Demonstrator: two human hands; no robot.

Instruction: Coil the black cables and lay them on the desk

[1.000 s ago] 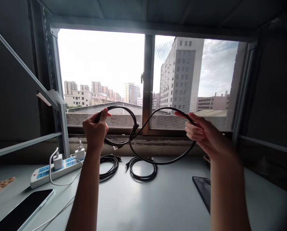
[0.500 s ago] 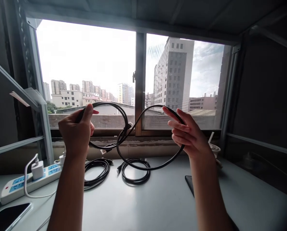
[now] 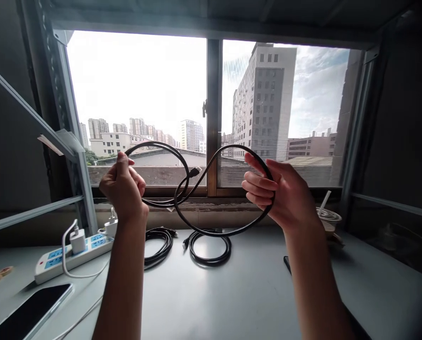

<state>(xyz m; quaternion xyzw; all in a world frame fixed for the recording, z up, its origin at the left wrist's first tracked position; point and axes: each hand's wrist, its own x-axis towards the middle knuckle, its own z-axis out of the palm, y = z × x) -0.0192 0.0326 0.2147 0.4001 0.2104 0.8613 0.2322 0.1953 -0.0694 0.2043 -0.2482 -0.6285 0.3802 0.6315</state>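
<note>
A black cable (image 3: 228,233) hangs in the air between my two hands, in front of the window. My left hand (image 3: 124,184) is closed on it, thumb on top, at the left side of a coil of it. On the right, my right hand (image 3: 271,189) has its fingers curled around a wide single loop of the same cable. A dark plug (image 3: 195,172) on the cable's end sticks out where the coil and the loop cross. Two more coiled black cables lie on the table below: one coil (image 3: 211,259) in the middle and another coil (image 3: 161,250) partly behind my left forearm.
A white power strip (image 3: 47,269) with white plugs stands on the left of the table (image 3: 214,302). In front of it lies a phone (image 3: 30,311). A cup with a straw (image 3: 327,215) stands behind my right wrist. Metal frame posts (image 3: 78,141) flank the window.
The view has shifted left, so things appear farther right. The held coil looks more opened out, with fewer strands bunched together, and its plug now stands clear. Both hands keep hold of the cable.
</note>
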